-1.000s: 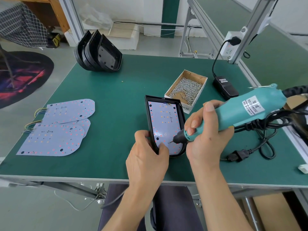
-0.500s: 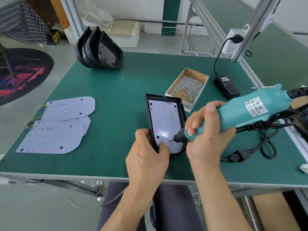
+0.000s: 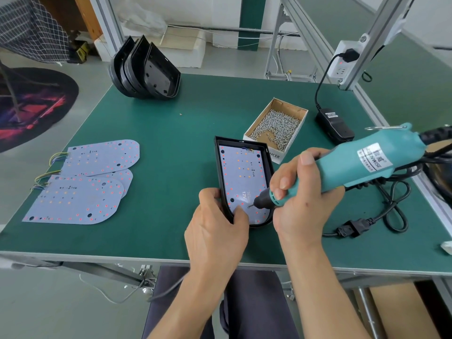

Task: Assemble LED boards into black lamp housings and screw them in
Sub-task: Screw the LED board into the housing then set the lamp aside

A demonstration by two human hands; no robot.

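Observation:
A black lamp housing (image 3: 218,167) lies flat near the table's front, with a pale LED board (image 3: 242,176) seated inside it. My left hand (image 3: 216,231) grips the housing's rounded near end, thumb pressed on the board. My right hand (image 3: 299,194) is closed around a teal electric screwdriver (image 3: 354,165); its bit tip touches the board close to my left thumb. A cardboard box of screws (image 3: 277,126) stands just behind the housing. Loose LED boards (image 3: 80,182) with wire tails lie overlapped at the left. Empty black housings (image 3: 146,69) are stacked on edge at the back left.
A black power adapter (image 3: 335,124) sits at the right, its cable running up to a wall socket (image 3: 346,57). Coiled black cable and a plug (image 3: 352,228) lie by my right wrist. An aluminium frame post (image 3: 381,35) rises at the right.
The screwdriver tip has stayed on the board's near end and both hands have held their places. The view has shifted only slightly.

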